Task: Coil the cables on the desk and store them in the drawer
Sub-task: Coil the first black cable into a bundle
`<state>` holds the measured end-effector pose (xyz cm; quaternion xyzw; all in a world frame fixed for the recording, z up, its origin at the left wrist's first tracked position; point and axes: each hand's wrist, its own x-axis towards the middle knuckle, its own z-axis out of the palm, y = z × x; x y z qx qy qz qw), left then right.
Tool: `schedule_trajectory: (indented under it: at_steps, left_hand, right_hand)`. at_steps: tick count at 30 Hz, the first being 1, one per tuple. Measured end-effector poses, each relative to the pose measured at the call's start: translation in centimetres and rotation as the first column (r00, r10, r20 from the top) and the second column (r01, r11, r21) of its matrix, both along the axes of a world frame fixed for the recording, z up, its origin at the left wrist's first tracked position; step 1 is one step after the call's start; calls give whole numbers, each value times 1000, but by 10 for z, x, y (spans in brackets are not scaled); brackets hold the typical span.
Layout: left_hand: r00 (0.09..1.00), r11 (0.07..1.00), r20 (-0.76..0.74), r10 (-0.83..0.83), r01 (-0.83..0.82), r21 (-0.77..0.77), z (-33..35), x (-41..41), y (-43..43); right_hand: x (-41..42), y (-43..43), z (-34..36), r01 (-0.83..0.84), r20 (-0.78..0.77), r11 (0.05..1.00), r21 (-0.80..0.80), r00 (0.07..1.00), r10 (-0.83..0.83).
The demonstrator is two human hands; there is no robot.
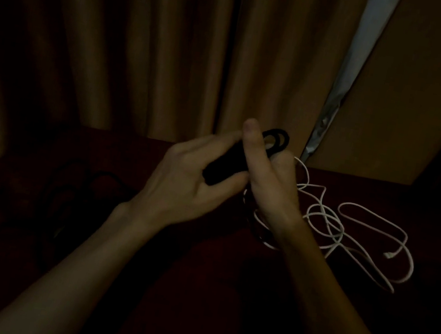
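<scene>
Your left hand [190, 182] and right hand [267, 184] both grip black cable coil [220, 171] | white cable [362, 239] loose toward right edge of worktop [193, 280]

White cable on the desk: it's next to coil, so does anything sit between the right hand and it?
Nothing visible does: the white cable lies loose on the desk beside the right hand. That hand and the left hand are busy gripping the black coil.

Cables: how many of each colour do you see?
Black: 2, the coil in left hand and right hand, and a dim tangle at left.
White: 1 loose cable.
Total: 3; too dark to rule out more.
</scene>
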<state>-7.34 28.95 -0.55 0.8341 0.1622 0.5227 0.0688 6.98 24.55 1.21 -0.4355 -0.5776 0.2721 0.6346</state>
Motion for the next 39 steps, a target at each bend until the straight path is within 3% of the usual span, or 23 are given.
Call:
schedule_trajectory:
  at_steps: [4, 8, 12, 15, 18, 23, 26, 29, 31, 35, 39]
  left_hand:
    - [996, 996, 85, -8, 15, -83, 5, -5, -2]
    - [980, 953, 184, -81, 130, -274, 10, -8, -3]
    - [937, 840, 344, -67, 239, -488, 15, -7, -6]
    - [892, 708, 440, -99, 374, -599, 19, -6, -7]
    - [844, 513, 509, -167, 515, -687, 23, -4, -11]
    - [757, 191, 568, -324, 640, -744, 25, -6, -13]
    - [752, 129, 541, -375, 621, -773, 26, -7, -10]
    - [800, 136, 460, -386, 542, -829, 25, -8, -7]
    - [849, 221, 374, -374, 473, -853, 22, -8, -5]
    - [953, 572, 173, -248, 289, -767, 21, -9, -6]
    - [998, 913, -19, -55, 43, -406, 19, -12, -6]
  right_hand:
    - [9, -1, 3, -164, 82, 983, -83, 982, 170]
    - [18, 1, 4, -152, 195, 983, -103, 966, 170]
    - [22, 6, -1, -293, -3, 953, -76, 956, 294]
    - [22, 9, -2, -365, -141, 926, -95, 926, 350]
    - [25, 9, -4, -507, -251, 858, -83, 844, 474]
    - [36, 6, -5, -685, -194, 727, -43, 720, 667]
    - [35, 4, -5, -641, -150, 767, -30, 762, 630]
    - [35, 4, -3, -492, -70, 869, -58, 870, 488]
    - [32, 3, -1, -451, -41, 889, -81, 892, 450]
    - [24, 4, 0, -328, -54, 943, -45, 944, 326]
    - [23, 8, 2, -264, -112, 963, -55, 960, 257]
